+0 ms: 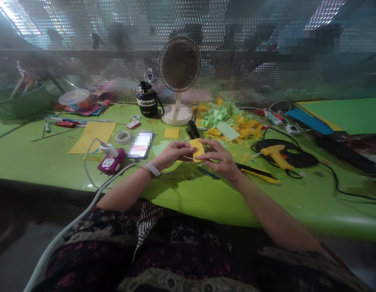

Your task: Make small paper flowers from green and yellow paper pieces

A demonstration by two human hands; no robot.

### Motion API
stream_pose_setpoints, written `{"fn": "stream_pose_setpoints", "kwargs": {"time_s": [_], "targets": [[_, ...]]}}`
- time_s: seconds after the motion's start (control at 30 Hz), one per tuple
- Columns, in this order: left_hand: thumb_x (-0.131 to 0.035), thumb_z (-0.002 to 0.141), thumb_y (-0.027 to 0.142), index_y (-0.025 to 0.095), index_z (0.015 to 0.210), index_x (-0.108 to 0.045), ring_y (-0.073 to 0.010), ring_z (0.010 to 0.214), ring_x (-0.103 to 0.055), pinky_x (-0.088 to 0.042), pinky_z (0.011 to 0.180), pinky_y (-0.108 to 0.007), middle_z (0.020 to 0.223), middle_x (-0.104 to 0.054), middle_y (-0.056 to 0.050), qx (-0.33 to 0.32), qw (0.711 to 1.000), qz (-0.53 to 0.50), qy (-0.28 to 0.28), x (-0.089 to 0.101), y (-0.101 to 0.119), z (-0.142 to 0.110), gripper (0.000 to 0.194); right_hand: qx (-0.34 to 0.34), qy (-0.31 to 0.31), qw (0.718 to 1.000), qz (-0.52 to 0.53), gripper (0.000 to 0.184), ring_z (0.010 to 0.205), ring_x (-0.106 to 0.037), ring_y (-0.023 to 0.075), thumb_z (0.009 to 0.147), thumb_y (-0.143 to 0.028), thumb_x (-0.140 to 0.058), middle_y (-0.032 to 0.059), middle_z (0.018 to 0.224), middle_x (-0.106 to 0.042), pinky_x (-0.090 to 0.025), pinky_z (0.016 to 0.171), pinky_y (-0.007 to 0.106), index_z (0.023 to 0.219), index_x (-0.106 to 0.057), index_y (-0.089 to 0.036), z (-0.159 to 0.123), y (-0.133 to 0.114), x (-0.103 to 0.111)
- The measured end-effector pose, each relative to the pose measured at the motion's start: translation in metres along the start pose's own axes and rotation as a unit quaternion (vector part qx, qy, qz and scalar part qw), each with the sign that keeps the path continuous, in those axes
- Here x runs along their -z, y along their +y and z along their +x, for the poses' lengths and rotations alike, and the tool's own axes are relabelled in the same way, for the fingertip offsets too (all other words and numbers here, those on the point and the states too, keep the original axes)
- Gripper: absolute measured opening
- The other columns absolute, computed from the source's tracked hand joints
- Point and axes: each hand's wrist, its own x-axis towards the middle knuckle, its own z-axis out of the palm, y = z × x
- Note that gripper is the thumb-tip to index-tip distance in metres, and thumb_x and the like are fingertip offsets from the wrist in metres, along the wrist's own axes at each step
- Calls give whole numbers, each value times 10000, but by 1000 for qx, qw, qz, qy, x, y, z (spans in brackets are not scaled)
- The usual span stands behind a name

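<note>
Green laminate tabletop curves across the view, backed by a perforated metal screen, with a desk fan and a black insulated bottle standing at the far side. Over the near middle of the table, the left hand, with a white-banded watch on its wrist, and the right hand meet in front of the person. Between them is a small yellow paper piece, held up clear of the tabletop. Both hands are nearly closed in a pinch, the left gripping it from one side and the right from the other, so the work in hand is close fingertip handling of this one piece. The fingers hide part of its edges, and the poor view makes it hard to tell whether a thin second layer lies beneath it.

Just beyond the hands are a pair of black handles, perhaps scissors, and a heap of cut yellow and green paper. To the right, a yellow hot glue gun lies on its black cord. To the left are a magenta power socket, a blurred phone, a roll of tape and a yellow paper sheet.
</note>
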Motion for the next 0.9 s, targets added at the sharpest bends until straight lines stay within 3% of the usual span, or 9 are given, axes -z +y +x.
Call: {"fn": "stream_pose_setpoints", "kwargs": {"time_s": [0.13,0.27,0.4,0.63,0.77,0.9], "targets": [[-886,648,330,101,789,-661,-83,640,-660,-567,713,-268,764,-710,-24,-14,1000,15,9,-2,-2,1,351,-1,-8,1000,7,142,1240,-551,274,842,-318,-709,46,1376,-592,-520,971,477,940,-809,-346,0,-1,-3],[-903,606,364,106,714,-634,-89,609,-647,-564,705,-279,657,-673,0,-18,999,33,11,-3,-3,1,389,-17,32,999,7,124,1152,-601,254,853,-368,-713,58,1361,-592,-521,968,469,932,-803,-339,0,-1,-6],[-880,631,431,93,785,-684,-143,719,-716,-586,755,-314,774,-742,-72,-19,999,47,-18,-3,-5,0,420,-42,76,996,24,173,1141,-613,249,841,-448,-723,75,1285,-634,-506,999,459,867,-781,-288,0,-1,-11],[-814,744,383,111,954,-737,-191,862,-745,-599,795,-328,897,-772,-117,-29,993,75,-84,-6,-3,-6,352,-166,95,978,84,341,739,-641,178,797,-543,-738,34,840,-700,-544,740,349,888,-697,-217,-1,2,-17],[-787,776,343,108,990,-739,-220,925,-742,-601,819,-353,963,-771,-139,-26,991,83,-97,-8,1,-10,322,-175,102,976,75,361,696,-624,168,773,-547,-754,29,796,-686,-526,690,327,848,-675,-204,0,3,-15],[-778,785,418,105,1018,-742,-219,930,-742,-600,837,-359,987,-770,-145,-40,988,121,-87,-8,-2,-9,392,-172,89,979,63,367,694,-636,177,780,-555,-740,38,798,-698,-538,685,336,847,-676,-200,-1,3,-15]]}}
